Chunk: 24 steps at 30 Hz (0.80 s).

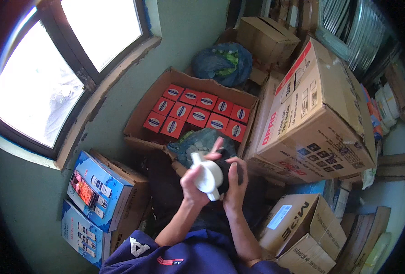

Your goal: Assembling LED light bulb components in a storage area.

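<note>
The white piece (208, 177) looks like smooth plastic from where I stand; the nearer bag (202, 142) is crinkled, shiny plastic film. The big carton (309, 123) is matt cardboard, the blue boxes (97, 189) glossy card, the navy shirt (191, 255) matt cloth.

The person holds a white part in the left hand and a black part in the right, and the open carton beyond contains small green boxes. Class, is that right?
No: the head view shows small red boxes in the open carton, not green. The left hand does hold the white part and the right hand the black part.
</note>
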{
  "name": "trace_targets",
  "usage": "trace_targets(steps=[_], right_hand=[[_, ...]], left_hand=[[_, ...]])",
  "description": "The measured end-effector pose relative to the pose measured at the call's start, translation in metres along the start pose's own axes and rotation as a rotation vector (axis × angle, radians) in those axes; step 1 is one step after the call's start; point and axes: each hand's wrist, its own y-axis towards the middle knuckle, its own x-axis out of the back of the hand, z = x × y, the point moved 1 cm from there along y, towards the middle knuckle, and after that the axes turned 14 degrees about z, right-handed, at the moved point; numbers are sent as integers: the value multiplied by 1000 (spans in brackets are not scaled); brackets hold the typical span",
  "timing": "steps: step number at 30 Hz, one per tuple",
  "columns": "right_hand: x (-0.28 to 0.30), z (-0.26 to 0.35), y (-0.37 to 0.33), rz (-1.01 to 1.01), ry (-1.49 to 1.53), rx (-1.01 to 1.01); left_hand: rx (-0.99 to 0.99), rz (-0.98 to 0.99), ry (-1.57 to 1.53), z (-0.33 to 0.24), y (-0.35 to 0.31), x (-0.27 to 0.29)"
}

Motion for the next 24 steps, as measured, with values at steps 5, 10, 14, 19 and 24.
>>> trace_targets(steps=[5, 10, 14, 19, 24], right_hand=[[10, 14, 14, 389, -1009, 164], [13, 25, 9, 579, -1037, 297], [14, 21, 9, 551, -987, 224], [18, 16, 13, 569, -911, 212], [12, 10, 14, 340, -390, 169]], left_hand=[[141, -62, -29, 6, -9, 8], [117, -126, 622, 4, 4, 15], [222, -245, 514, 10, 4, 18], [147, -148, 479, 2, 5, 31], [76, -242, 347, 12, 9, 28]])
